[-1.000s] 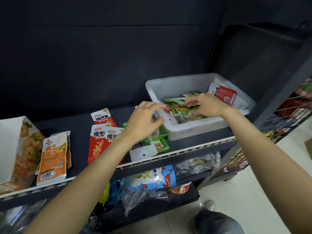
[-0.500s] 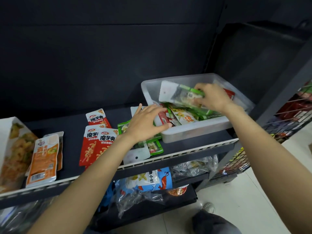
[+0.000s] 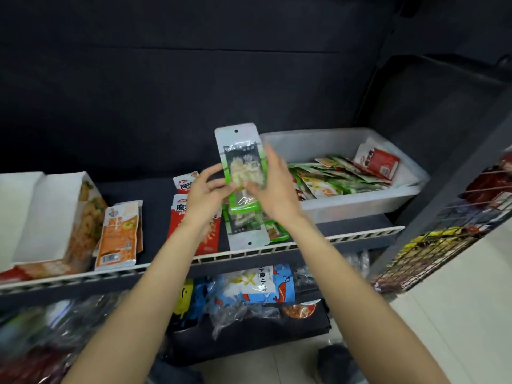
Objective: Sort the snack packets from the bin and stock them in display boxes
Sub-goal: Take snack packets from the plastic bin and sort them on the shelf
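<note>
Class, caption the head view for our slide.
Both hands hold a green-edged snack packet upright above the shelf, beside the bin.

Green-edged clear snack packet [image 3: 243, 164] held upright, translucent bin [image 3: 360, 206] behind

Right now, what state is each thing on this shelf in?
Green packet: held upright above the shelf by both hands.
Left hand: grips the packet's left edge.
Right hand: grips its right side.
Bin: open, holding many packets.
Display box: open, on its side.
Orange packets: lying flat.
</note>
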